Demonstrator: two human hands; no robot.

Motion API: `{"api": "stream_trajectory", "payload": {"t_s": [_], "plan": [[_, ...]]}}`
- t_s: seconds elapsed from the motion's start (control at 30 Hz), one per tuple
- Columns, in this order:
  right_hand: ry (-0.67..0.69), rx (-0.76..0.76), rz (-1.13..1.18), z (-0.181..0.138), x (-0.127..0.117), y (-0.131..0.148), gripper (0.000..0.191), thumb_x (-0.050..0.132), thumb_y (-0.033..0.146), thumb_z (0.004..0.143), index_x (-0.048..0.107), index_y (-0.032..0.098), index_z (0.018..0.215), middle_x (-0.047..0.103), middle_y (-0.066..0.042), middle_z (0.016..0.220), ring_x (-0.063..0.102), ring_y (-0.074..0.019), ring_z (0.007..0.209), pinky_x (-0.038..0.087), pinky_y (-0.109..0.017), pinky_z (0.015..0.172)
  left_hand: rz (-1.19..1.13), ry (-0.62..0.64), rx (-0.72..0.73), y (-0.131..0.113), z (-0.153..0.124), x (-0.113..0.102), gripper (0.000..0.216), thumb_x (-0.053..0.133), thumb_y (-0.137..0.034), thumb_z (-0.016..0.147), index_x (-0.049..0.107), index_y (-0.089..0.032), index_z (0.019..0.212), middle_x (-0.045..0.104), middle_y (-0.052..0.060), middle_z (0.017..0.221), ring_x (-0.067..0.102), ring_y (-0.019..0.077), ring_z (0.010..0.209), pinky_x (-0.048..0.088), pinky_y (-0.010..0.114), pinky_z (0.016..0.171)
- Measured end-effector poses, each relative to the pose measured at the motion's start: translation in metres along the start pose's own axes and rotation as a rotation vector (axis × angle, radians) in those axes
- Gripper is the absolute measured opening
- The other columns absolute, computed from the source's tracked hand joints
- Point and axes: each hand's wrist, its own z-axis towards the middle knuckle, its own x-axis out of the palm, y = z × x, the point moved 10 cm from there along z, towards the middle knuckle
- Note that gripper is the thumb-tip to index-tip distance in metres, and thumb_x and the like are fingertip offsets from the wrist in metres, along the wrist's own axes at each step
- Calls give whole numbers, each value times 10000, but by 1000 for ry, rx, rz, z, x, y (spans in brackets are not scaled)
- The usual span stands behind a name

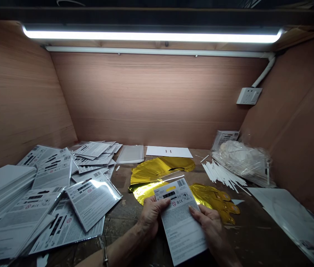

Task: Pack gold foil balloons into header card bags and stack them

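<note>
Between my two hands is a white printed packaging card [183,226] in a clear sleeve, its text side facing me and its top edge tilted away. My left hand [152,213] grips the card's left edge, thumb lying over the print. On the right edge, my right hand [208,222] pinches it with the thumb on top. Just beyond the card lie shiny gold foil balloons [145,178], flat on the table. Another gold foil part [220,202] with rounded lobes shows behind my right hand. The fingers behind the card are hidden.
Many sleeved cards [92,202] are heaped at left beside a white card stack [3,181]. Clear sleeves [130,154] and a white sheet [169,151] lie at the back. White sticks [223,174] and a plastic bag [240,155] sit at right, near clear bags [287,215].
</note>
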Motion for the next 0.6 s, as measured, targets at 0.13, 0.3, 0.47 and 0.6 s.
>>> {"api": "stream_trajectory", "payload": {"t_s": [0.13, 0.3, 0.47, 0.6], "plan": [[-19, -3, -26, 6, -3, 2, 230, 569, 357, 644, 493, 153, 568, 530, 32, 472, 485, -124, 435, 370, -227, 416, -21, 68, -22, 2, -1, 14, 249, 639, -135, 589, 616, -37, 817, 645, 143, 787, 593, 255, 738, 430, 386, 737], [25, -45, -68, -1, 4, 21, 252, 552, 396, 662, 519, 148, 631, 555, 19, 531, 509, -122, 480, 404, -222, 441, -68, -17, 82, -35, 12, 14, 191, 647, -104, 563, 619, -66, 749, 652, 93, 708, 596, 192, 635, 462, 343, 666], [-80, 137, 50, -20, -9, -9, 450, 635, 431, 562, 528, 148, 895, 607, -24, 647, 563, -140, 502, 386, -186, 332, -75, -77, 182, -68, 21, 9, 227, 663, -92, 540, 613, -77, 760, 652, 84, 724, 595, 184, 654, 461, 331, 673], [-5, 301, 225, -30, 10, -59, 367, 695, 429, 472, 568, 99, 570, 577, -18, 440, 497, -77, 314, 351, -145, 297, -39, -62, 173, -66, 19, 14, 192, 666, -116, 548, 612, -64, 725, 650, 99, 712, 593, 187, 634, 459, 321, 646]]}}
